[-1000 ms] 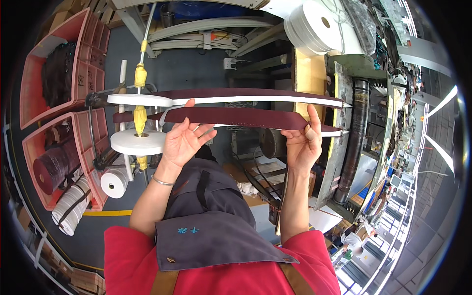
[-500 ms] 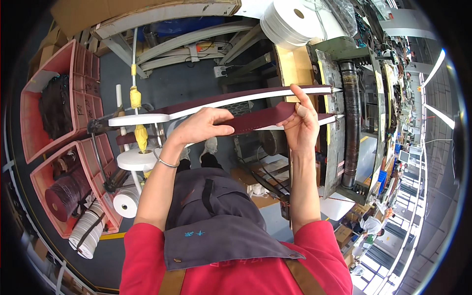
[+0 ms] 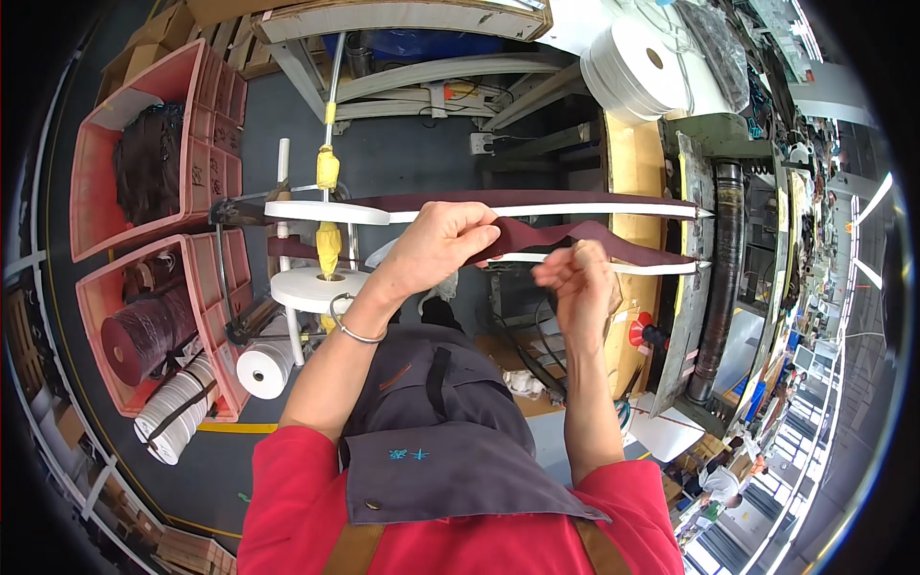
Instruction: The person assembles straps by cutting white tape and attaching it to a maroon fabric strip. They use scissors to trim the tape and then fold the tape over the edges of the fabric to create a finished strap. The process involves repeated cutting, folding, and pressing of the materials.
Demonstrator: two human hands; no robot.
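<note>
A maroon fabric strip point(image 3: 625, 246) runs between my hands and the machine on the right, with a white tape point(image 3: 661, 269) along its lower side. My left hand point(image 3: 443, 245) pinches this strip between thumb and fingers. Just below the strip, my right hand point(image 3: 581, 283) has its fingers loosely bent and apart, slightly blurred, with nothing visible in them. Farther away, a second maroon strip point(image 3: 565, 199) and its white tape stretch across to the machine. White tape rolls point(image 3: 321, 289) sit on a stand at the left, beside my left forearm.
Pink crates point(image 3: 206, 316) at the left hold dark fabric and wrapped rolls. A dark roller point(image 3: 725, 278) stands in the machine at the right, by a wooden board point(image 3: 632, 172). A large white tape reel point(image 3: 628, 72) lies at the far right. Cables hang near my right forearm.
My right hand has let go of the maroon strip and dropped below it. My left hand keeps its pinch, and the strip now dips and waves between it and the machine. The view has shifted.
</note>
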